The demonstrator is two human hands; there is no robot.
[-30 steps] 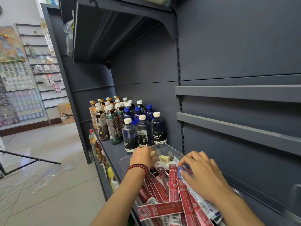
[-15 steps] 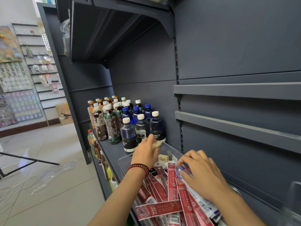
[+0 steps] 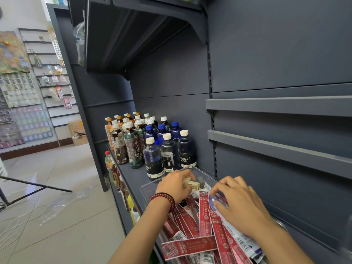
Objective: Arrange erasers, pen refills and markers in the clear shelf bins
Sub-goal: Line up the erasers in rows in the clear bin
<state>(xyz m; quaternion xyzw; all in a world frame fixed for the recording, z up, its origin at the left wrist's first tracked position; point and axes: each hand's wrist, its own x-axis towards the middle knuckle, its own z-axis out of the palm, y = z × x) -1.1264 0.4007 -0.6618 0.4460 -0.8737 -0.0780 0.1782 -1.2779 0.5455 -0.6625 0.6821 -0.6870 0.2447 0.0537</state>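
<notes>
Dark grey shop shelving carries a clear plastic bin (image 3: 204, 173) beside bottled drinks (image 3: 168, 155). At its far end the left hand (image 3: 175, 184) pinches a small cream eraser (image 3: 188, 180). The right hand (image 3: 240, 206) pinches a blue-and-white packet (image 3: 217, 202) atop flat red refill packets (image 3: 204, 216), which look light, slippery and bendy, so grip mid-length. The far corner offers room.

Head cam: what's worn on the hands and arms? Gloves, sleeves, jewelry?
No gloves, no sleeves in view. The left hand has a dark red bead bracelet at the wrist, a thin black band beside it. The right hand shows no rings.
</notes>
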